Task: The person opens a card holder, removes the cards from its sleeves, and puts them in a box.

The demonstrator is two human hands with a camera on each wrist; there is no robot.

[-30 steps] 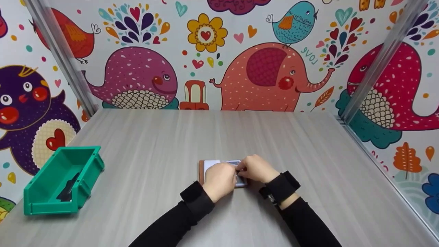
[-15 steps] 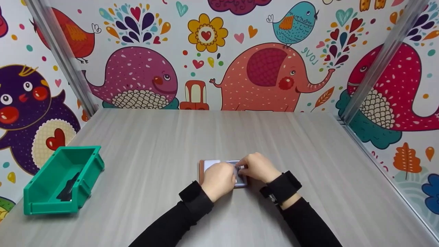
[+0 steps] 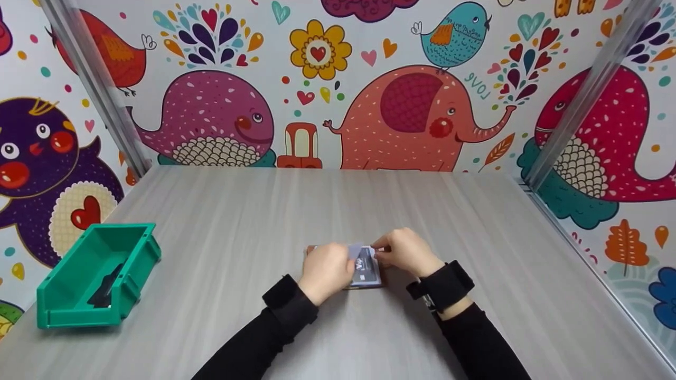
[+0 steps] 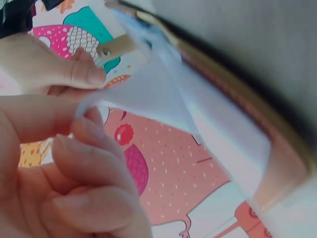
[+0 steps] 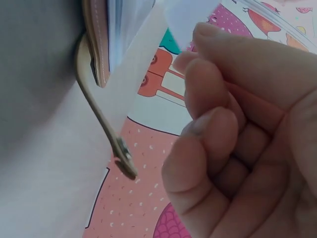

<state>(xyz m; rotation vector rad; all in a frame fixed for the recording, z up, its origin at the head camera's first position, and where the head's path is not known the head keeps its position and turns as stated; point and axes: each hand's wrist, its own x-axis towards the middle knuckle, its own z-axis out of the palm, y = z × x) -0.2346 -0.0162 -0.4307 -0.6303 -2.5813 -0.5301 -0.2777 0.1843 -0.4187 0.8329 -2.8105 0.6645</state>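
A brown card holder (image 3: pixel 310 249) with clear plastic sleeves lies opened on the table. A grey printed card (image 3: pixel 365 272) shows inside it. My left hand (image 3: pixel 326 272) pinches a translucent sleeve page (image 4: pixel 148 94) between thumb and finger, lifting it from the holder. Beside the holder's far right corner is my right hand (image 3: pixel 406 252), its fingers loosely bent. In the right wrist view no object shows between its fingers, though one fingertip is close to the raised page (image 5: pixel 190 20). A strap with a metal snap (image 5: pixel 124 148) sticks out from the holder's side.
On the left of the pale table (image 3: pixel 237 221) stands a green bin (image 3: pixel 79 318) with a dark flat item (image 3: pixel 105 287) in it. Cartoon-printed walls (image 3: pixel 311 95) rise at the back and sides, with metal posts at the corners.
My left hand has drawn left with the sleeve page, uncovering more of the grey card. My right hand has moved slightly right and away from me, apart from the left.
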